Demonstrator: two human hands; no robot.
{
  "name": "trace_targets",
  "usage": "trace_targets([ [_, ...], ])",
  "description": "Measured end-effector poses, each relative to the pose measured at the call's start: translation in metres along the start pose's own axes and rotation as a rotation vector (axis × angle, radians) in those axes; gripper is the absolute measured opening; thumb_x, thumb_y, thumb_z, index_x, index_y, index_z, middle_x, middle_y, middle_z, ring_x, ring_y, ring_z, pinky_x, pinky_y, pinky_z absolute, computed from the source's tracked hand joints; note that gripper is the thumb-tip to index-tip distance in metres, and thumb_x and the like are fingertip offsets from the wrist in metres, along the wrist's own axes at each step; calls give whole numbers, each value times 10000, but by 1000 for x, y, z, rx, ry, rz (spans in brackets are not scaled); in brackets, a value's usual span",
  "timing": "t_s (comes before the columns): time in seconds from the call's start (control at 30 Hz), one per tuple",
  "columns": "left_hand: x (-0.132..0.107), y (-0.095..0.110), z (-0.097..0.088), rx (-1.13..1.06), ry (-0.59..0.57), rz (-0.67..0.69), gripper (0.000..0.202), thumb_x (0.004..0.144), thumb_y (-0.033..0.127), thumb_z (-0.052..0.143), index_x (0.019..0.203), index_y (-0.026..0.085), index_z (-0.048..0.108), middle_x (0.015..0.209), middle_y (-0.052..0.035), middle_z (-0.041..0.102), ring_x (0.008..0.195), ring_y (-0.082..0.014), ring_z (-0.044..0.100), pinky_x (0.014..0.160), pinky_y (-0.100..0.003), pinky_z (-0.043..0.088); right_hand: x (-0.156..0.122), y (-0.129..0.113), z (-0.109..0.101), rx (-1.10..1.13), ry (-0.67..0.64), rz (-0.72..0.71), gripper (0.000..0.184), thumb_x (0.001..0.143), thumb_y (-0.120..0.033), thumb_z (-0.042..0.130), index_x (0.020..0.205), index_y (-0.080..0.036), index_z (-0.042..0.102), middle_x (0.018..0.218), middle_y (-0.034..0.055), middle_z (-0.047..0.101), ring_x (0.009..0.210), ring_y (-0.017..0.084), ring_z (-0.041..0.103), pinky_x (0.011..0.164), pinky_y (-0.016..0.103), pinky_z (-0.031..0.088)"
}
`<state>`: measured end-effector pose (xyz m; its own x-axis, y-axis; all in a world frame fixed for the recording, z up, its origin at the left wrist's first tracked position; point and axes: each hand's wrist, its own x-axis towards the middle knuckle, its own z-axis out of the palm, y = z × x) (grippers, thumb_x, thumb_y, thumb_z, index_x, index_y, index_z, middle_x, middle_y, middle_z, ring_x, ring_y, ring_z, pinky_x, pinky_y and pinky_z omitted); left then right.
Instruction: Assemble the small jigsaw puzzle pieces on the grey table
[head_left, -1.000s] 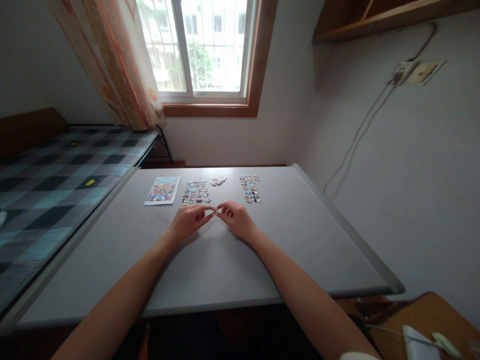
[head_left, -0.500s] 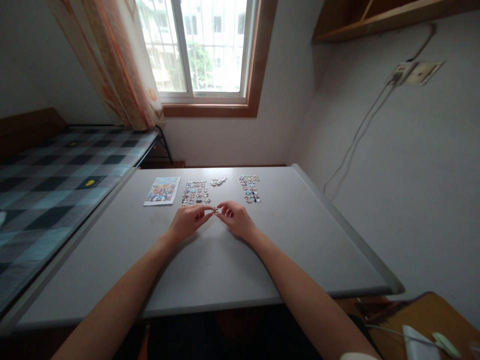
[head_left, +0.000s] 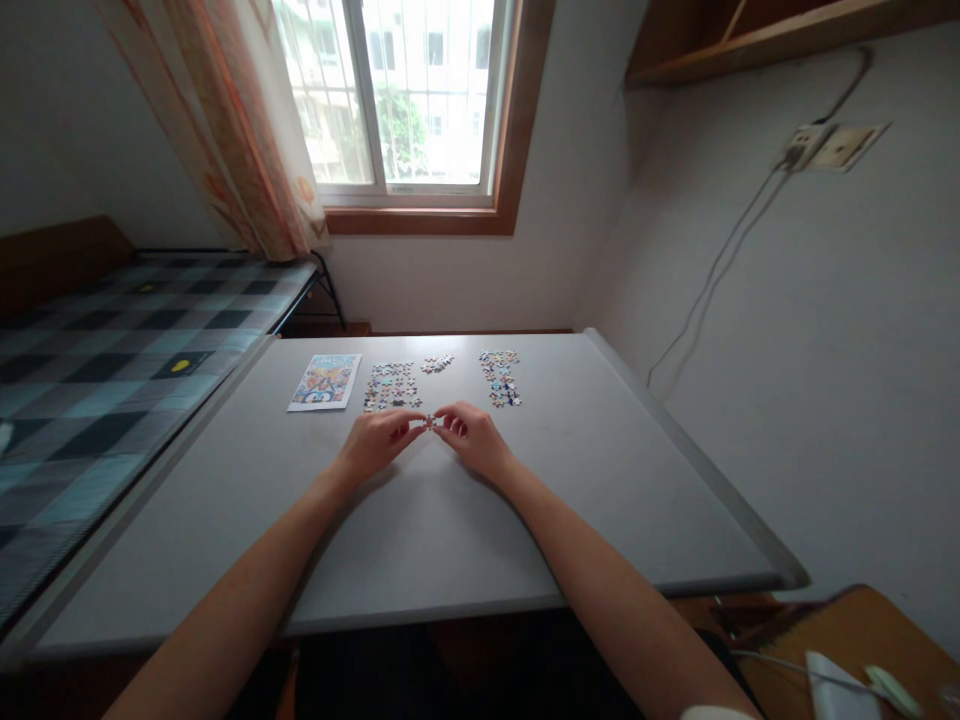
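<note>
Between my two hands, just above the table, is a small jigsaw puzzle piece. My left hand pinches its left side with thumb and forefinger. From the other side, my right hand grips it the same way, the remaining fingers curled. Just beyond my left hand lie loose puzzle pieces in rough rows. A small heap of pieces sits farther back. To the right, more pieces form another group. A printed picture sheet lies flat at the left.
The grey-white table has raised edges. A bed with a checked cover stands along its left side. On the right, cables hang from a wall socket. A wooden stool or chair holds small white items at lower right.
</note>
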<state>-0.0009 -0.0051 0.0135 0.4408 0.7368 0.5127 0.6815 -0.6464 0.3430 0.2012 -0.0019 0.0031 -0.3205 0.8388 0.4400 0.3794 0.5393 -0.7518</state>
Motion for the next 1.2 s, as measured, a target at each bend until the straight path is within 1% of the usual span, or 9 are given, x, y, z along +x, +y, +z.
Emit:
trace_targets([
  [0.27, 0, 1, -1, -8, 2, 8, 223, 886, 352, 544, 966, 194, 681, 639, 17, 614, 526, -69, 499, 542, -182, 367, 0, 0, 0, 3, 1, -10, 147, 831, -266, 610, 942, -176, 649, 766, 3, 580, 603, 82, 514, 624, 217, 447],
  [0.8, 0, 0, 0, -6, -13, 3, 227, 885, 358, 545, 975, 202, 683, 642, 19, 617, 532, -72, 502, 543, -185, 364, 0, -2, -2, -4, -8, -13, 118, 822, -229, 611, 914, -172, 657, 742, -3, 568, 595, 82, 502, 616, 214, 442],
  [1.2, -1, 0, 0, -5, -17, 6, 229, 883, 361, 546, 977, 201, 681, 646, 17, 623, 531, -74, 506, 541, -186, 367, 0, -3, -2, 0, -15, -7, 122, 818, -237, 618, 911, -170, 659, 726, -2, 577, 599, 88, 505, 616, 218, 443],
])
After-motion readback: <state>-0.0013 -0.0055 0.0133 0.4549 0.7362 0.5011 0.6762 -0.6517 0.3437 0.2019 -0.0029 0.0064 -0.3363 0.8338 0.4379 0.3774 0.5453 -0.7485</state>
